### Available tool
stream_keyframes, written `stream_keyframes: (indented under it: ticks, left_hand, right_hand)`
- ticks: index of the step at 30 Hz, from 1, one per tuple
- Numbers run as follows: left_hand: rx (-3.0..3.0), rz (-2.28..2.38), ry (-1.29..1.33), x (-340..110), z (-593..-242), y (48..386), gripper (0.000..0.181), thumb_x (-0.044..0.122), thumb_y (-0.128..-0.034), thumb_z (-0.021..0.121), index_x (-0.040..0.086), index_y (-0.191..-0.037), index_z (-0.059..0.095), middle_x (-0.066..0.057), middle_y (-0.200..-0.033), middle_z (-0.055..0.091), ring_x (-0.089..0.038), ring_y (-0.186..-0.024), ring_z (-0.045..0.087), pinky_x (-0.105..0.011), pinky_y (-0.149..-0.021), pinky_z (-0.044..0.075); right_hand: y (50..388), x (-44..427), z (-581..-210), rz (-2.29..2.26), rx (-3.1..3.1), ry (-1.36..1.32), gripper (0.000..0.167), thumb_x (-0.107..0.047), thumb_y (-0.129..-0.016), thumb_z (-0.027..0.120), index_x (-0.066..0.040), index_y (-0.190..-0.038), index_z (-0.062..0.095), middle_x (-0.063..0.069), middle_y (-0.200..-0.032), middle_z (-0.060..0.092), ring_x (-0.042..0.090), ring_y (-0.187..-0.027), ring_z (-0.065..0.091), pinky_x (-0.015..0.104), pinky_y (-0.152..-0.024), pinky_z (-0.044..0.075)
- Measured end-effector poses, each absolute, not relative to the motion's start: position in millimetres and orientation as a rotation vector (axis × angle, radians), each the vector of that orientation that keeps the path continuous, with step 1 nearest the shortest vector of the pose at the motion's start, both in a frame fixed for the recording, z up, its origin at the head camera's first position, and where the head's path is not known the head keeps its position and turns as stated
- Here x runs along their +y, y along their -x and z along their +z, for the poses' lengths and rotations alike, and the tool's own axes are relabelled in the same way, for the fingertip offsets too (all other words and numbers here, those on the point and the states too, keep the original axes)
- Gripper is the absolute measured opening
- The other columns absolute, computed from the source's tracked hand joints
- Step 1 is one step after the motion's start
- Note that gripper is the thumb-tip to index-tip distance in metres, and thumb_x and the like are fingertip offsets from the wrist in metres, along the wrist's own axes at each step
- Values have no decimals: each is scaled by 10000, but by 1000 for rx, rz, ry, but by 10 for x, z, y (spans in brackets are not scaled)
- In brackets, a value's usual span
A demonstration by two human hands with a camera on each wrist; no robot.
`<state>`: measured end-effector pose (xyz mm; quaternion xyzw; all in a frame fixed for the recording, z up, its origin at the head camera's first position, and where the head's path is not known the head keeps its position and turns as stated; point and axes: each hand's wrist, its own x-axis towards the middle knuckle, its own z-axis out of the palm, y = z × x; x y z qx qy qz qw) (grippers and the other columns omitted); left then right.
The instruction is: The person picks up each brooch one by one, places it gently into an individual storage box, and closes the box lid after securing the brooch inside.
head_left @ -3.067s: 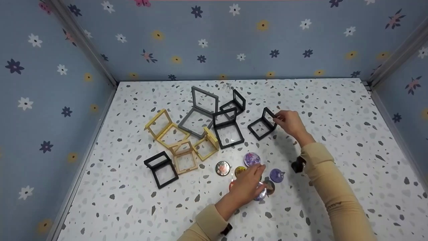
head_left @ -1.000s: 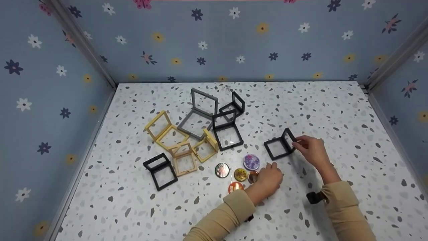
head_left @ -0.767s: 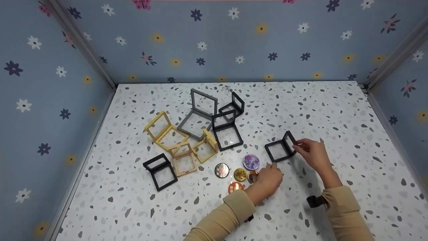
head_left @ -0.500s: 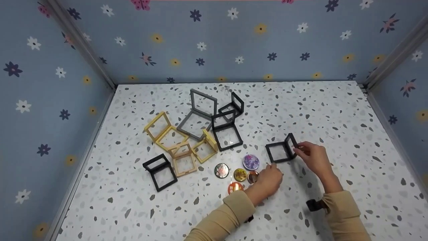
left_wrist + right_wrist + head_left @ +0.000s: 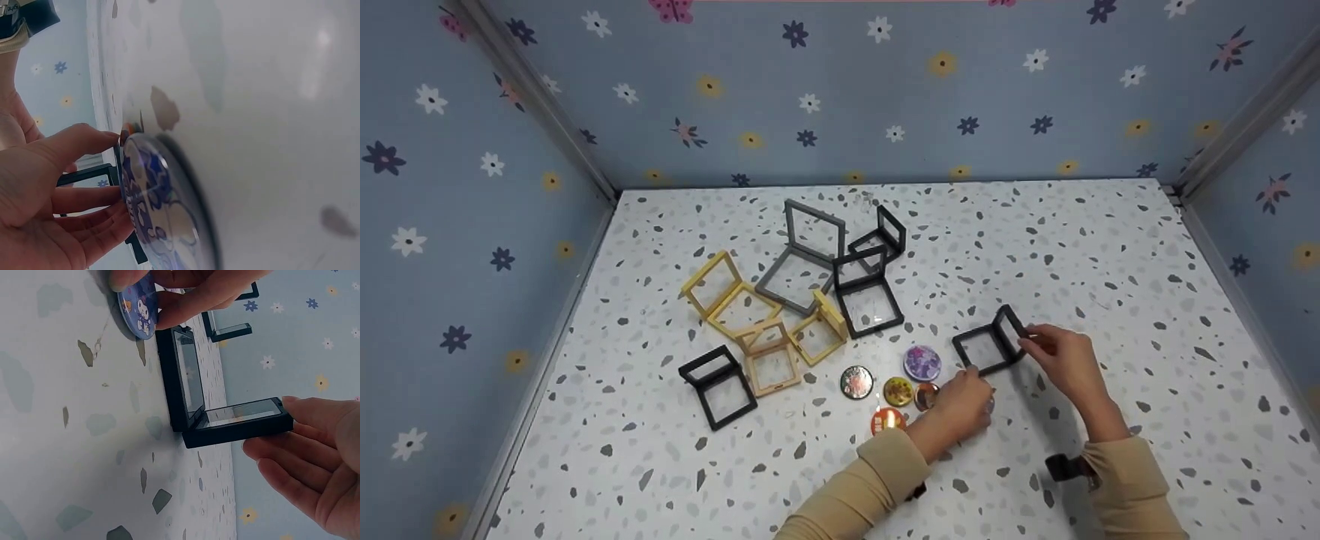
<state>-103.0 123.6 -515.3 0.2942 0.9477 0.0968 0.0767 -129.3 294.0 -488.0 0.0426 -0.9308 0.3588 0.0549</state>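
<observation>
Black frame [image 5: 236,430], shifted nearer left hand [image 5: 960,405]; right hand [image 5: 1069,367] pinches its raised edge; blue-purple badge [image 5: 140,312] between left fingertips, seemingly pinched at rim.

A pale blue back wall [image 5: 840,97] fills the top of the head view, scattered with white, navy and yellow flowers — a pink butterfly [image 5: 671,10] sits at its upper edge. Grey metal posts [image 5: 540,97] run down the upper left and upper right corners. Below spreads a white table [image 5: 615,465] with grey speckles. Left of centre stand open hinged frames: a grey frame [image 5: 812,253], a large yellow frame [image 5: 724,301] and a light wooden frame [image 5: 769,349] — plus a black frame [image 5: 718,375] at lower left. A dark-rimmed round badge [image 5: 856,382] lies flat, just below centre.
</observation>
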Motion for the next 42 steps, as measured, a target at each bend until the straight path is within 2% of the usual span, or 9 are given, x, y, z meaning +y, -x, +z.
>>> stream_keyframes:
  ticks: [3, 10, 17, 21, 25, 32, 42]
  left_hand:
    - [2841, 311, -896, 1223, -5147, 1029, 155, 283, -690, 708, 158, -770, 662, -43, -916, 534, -147, -757, 523, -218, -573, 450]
    - [2818, 408, -843, 1210, -5113, 1052, 170, 288, -693, 714, 143, -704, 626, -50, -973, 532, -142, -764, 529, -207, -580, 453]
    - [2827, 425, -876, 1189, -5098, 1159, 161, 277, -709, 692, 131, -762, 647, -50, -961, 531, -141, -781, 526, -201, -614, 460]
    - [2837, 463, -842, 1184, -5081, 1260, 212, 315, -727, 693, 113, -757, 633, -60, -986, 525, -141, -800, 521, -202, -640, 461]
    - [2848, 507, -800, 1192, -5061, 1364, 289, 358, -697, 723, 96, -769, 624, -59, -971, 513, -143, -796, 525, -214, -661, 464]
    - [2883, 473, -831, 1206, -5059, 1519, 173, 272, -720, 676, 106, -719, 628, -48, -918, 510, -138, -742, 515, -221, -604, 453]
    - [2845, 502, -892, 1218, -5162, 1645, 206, 278, -754, 667, 122, -664, 567, -49, -974, 509, -126, -742, 493, -217, -623, 440]
  right_hand:
    - [1297, 2932, -4885, 1082, -2813, -123, 248, -133, -827, 624, 35, -1008, 635, 180, -870, 653, 275, -776, 635, 402, -667, 499]
    - [1294, 2909, -4897, 1045, -2802, -111, 222, -113, -812, 639, 24, -985, 651, 157, -837, 660, 249, -749, 635, 374, -646, 495]
    - [1305, 2906, -4905, 1062, -2811, -88, 221, -109, -810, 640, 20, -990, 651, 158, -855, 658, 250, -763, 632, 376, -657, 496]
    - [1310, 2912, -4909, 1069, -2806, -92, 220, -112, -811, 640, 21, -986, 652, 159, -860, 657, 250, -769, 633, 381, -662, 497]
    - [1310, 2916, -4909, 1065, -2793, -117, 208, -117, -811, 640, 15, -970, 659, 149, -843, 660, 241, -754, 635, 378, -653, 496]
    - [1316, 2922, -4896, 1073, -2795, -122, 212, -124, -815, 636, 18, -972, 656, 151, -843, 660, 243, -752, 636, 385, -653, 498]
    - [1315, 2917, -4884, 1074, -2827, -83, 230, -129, -816, 637, 18, -992, 650, 152, -855, 659, 245, -759, 634, 381, -662, 495]
